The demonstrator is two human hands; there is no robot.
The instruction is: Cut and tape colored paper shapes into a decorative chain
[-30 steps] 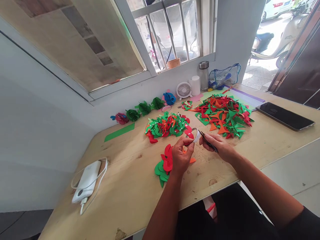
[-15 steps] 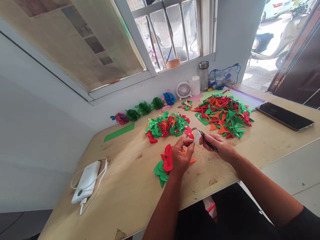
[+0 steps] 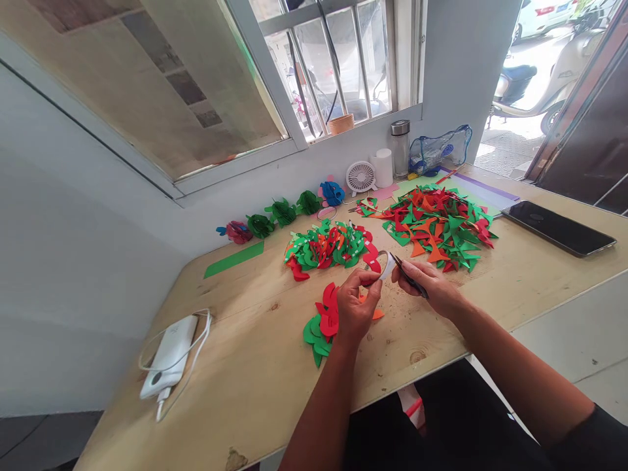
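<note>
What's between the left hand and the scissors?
In the head view, a curled white strip, pinched by the left hand, lies between that hand and the scissors in the right hand.

at the centre of the frame, a curled white strip with a brown inner side meets a slim black metal hand tool. the heap of angular paper offcuts at centre right mixes green, red and orange; the heap of curved paper cutouts left of it is mostly green and red, dotted with small white rectangles. below, a cluster of plain curved paper pieces shows red, green and orange. along the wall, a pink-and-blue paper flower, dark green paper rosettes and a bright blue paper flower line up. the wooden tabletop is pale tan with brown knots; the rectangular power bank at lower left, white.
</note>
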